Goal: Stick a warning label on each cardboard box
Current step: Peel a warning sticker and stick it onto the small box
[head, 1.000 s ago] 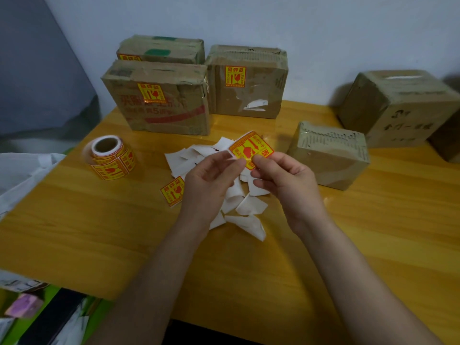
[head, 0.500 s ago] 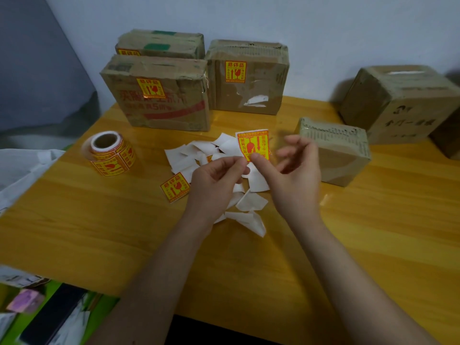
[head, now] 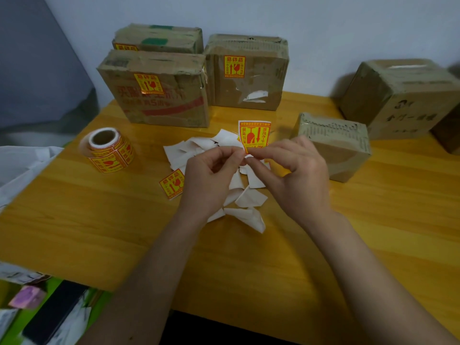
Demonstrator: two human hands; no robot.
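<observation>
A yellow and red warning label (head: 254,135) stands upright above the table, pinched at its lower edge by my left hand (head: 209,180) and my right hand (head: 293,180). Three cardboard boxes at the back left carry labels: the front one (head: 159,105), one behind it (head: 161,38) and one to the right (head: 251,78). A small unlabelled box (head: 341,155) lies just right of my right hand. A bigger unlabelled box (head: 403,95) stands at the back right. A roll of labels (head: 109,150) sits at the left.
White backing papers (head: 246,210) lie scattered under my hands on the wooden table (head: 99,232). A loose label (head: 171,184) lies flat beside my left hand. White plastic (head: 22,165) hangs over the table's left edge. Clutter lies on the floor at the lower left.
The label has turned from tilted to upright between my fingertips. Both hands have stayed over the backing papers, and my right fingers have closed in on the label's lower edge.
</observation>
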